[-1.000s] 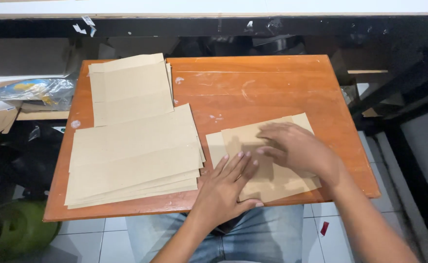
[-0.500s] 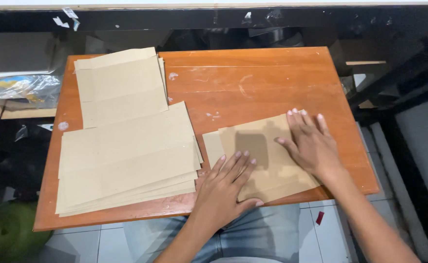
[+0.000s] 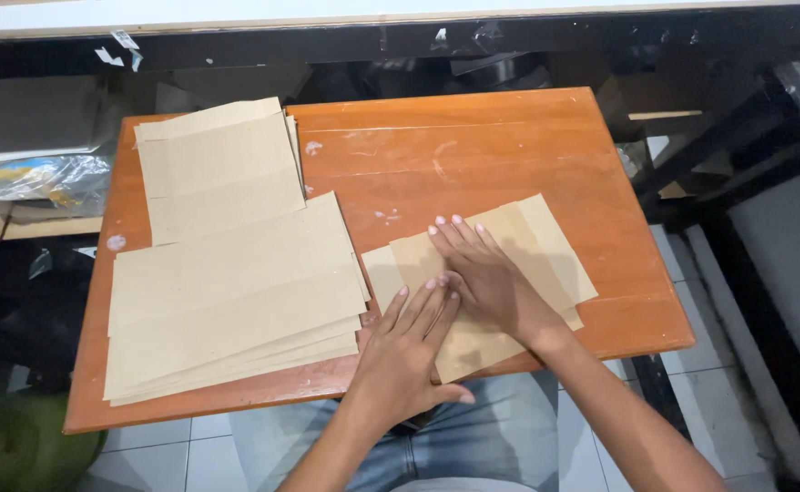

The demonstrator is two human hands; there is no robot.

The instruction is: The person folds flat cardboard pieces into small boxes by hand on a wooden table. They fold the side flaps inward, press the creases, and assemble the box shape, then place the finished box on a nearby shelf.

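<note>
Clear plastic bag (image 3: pixel 26 178) (contents perhaps printed paper) left of table (image 3: pixel 527 146).

A crumpled clear plastic package (image 3: pixel 31 178) with blue and yellow print inside lies off the left edge of the worktop (image 3: pixel 509 137), on a lower surface beside flat brown cardboard. Two small torn white label scraps (image 3: pixel 117 47) stick to the dark bar above the worktop's far left corner. No signs or screens are in view.
</note>
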